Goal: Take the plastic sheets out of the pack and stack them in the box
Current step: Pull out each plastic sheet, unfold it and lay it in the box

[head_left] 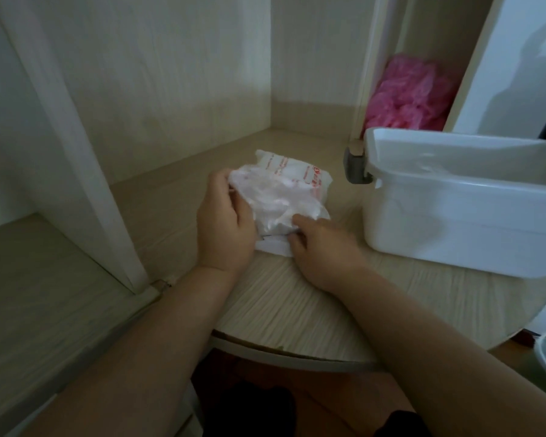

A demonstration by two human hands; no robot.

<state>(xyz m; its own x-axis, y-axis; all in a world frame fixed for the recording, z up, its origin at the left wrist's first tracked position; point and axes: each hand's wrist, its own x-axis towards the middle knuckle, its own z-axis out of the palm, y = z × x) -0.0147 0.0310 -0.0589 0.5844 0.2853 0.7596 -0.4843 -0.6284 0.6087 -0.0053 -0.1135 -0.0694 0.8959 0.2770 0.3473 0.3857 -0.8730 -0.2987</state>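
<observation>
Both my hands meet on the table (297,298) over the red-printed pack (300,179). My left hand (226,222) grips the left edge of the crumpled plastic sheets (278,203) lying on the pack. My right hand (322,250) pinches the pack's near end, fingers curled. Just right of it stands the open white box (464,212).

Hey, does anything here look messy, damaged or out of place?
Nothing looks spilled or broken. The pack lies crumpled on the table, gripped by the left hand and right hand, a loose sheet bunched on top. A pink plastic wad sits crammed in the narrow cabinet gap behind the white box.
</observation>
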